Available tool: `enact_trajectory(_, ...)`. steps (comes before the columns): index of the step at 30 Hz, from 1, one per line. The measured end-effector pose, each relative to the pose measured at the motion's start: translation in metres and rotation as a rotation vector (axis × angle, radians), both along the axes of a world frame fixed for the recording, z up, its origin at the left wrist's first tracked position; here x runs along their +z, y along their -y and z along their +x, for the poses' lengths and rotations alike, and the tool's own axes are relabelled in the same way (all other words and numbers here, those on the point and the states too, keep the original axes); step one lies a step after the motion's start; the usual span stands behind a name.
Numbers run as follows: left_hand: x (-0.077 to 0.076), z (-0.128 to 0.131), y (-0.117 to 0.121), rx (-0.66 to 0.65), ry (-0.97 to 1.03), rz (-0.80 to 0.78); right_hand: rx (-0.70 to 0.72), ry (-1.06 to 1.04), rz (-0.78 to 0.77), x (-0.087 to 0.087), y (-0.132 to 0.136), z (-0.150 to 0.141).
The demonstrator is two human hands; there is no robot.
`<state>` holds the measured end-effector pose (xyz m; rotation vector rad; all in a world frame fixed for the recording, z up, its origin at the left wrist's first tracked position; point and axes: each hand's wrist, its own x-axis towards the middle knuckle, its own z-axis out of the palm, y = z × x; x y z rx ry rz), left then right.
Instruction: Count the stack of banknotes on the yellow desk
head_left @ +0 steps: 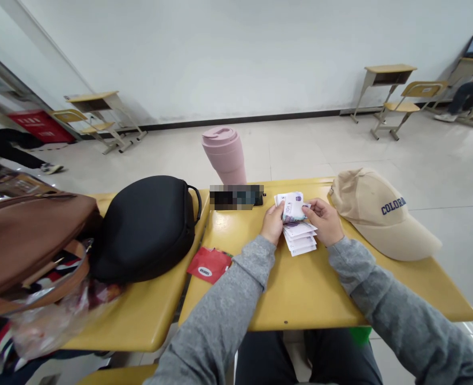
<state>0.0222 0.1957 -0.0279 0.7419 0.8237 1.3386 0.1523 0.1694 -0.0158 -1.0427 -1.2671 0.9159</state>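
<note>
A stack of white-and-purple banknotes (300, 231) is held above the yellow desk, its lower notes fanned out in steps toward me. My left hand (273, 223) is closed on the stack's left side. On the right, my right hand (325, 220) pinches the edge of a top note between thumb and fingers. A beige cap (374, 211) with dark blue lettering lies to the right of that hand. Beyond my left hand are a dark phone-like object (236, 197), partly blurred out, and a pink lidded tumbler (227, 156). Near my left forearm lies a red packet (207, 264).
The yellow desk (300, 305) stands beside a second desk (140, 326) on the left. That one bears a black rounded case (148, 224), a brown bag (31, 235) and a clear plastic bag (52, 326). Other desks, chairs and parts of two people are farther off.
</note>
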Motion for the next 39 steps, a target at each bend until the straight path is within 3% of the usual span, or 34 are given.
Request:
enact_trajectory(25,0.006,0.001,0.005,-0.031,0.005,-0.022,0.074,0.034,-0.077,-0.002,0.002,0.004)
enact_trajectory(30,0.004,0.004,0.002,-0.021,0.008,0.008,0.006,0.063,-0.078,-0.007,-0.005,0.008)
enact_trajectory(39,-0.002,0.006,-0.003,-0.039,-0.046,0.071,0.151,-0.134,-0.038,-0.006,-0.007,0.012)
